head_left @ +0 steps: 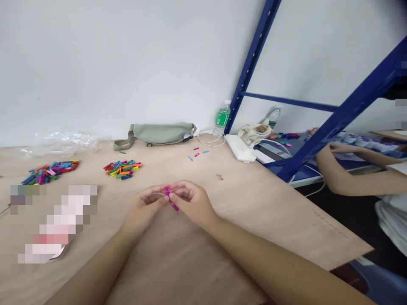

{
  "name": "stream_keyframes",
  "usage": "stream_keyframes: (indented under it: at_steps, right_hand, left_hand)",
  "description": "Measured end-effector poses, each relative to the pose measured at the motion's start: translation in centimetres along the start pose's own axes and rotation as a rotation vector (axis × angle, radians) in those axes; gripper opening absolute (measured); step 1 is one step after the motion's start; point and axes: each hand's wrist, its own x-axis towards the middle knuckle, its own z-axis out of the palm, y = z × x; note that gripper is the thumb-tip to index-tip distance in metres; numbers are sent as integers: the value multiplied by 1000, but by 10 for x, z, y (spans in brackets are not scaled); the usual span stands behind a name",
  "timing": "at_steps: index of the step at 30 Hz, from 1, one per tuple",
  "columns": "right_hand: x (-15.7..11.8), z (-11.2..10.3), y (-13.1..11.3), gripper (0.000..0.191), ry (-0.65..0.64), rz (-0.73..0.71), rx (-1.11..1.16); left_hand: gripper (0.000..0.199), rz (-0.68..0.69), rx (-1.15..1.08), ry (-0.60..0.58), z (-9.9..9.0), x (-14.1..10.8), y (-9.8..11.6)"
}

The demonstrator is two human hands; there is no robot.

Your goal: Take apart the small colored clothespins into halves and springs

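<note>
My left hand (148,204) and my right hand (190,201) meet above the plywood table (203,237), fingertips together. Between them they pinch a small magenta wooden clothespin (167,191), and a second magenta piece (175,207) shows just below my right fingers. Its link to the upper piece is hidden by my fingers. Two heaps of mini multicoloured clothespins lie to the left, one (122,169) nearer my hands and one (49,173) farther out. Several loose pink and blue pieces (196,151) lie beyond my right hand, and a tiny metal spring (219,177) lies to their right.
A sage waist bag (155,134), a crumpled plastic bag (63,142), a green-labelled water bottle (221,118) and a white power bank (240,148) line the back. A blue metal shelf frame (305,114) rises right, where a co-worker's arm (349,178) reaches over a separate table.
</note>
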Motion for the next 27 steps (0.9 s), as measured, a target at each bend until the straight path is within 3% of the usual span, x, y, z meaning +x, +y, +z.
stream_keyframes:
  at_steps: [10, 16, 22, 27]
  right_hand:
    - [0, -6, -3, 13, 2, -78, -213]
    - [1, -13, -9, 8, -120, -83, -252]
    - [0, -16, -12, 11, -149, 5, -215]
    - [1, -15, -8, 12, -148, 58, -165]
  left_hand:
    - [25, 32, 33, -17, 0, 0, 0]
    - [22, 37, 19, -96, 1, -1, 3]
    - [23, -36, 1, -144, 2, -2, 0]
    - [26, -15, -2, -140, 2, -1, -3]
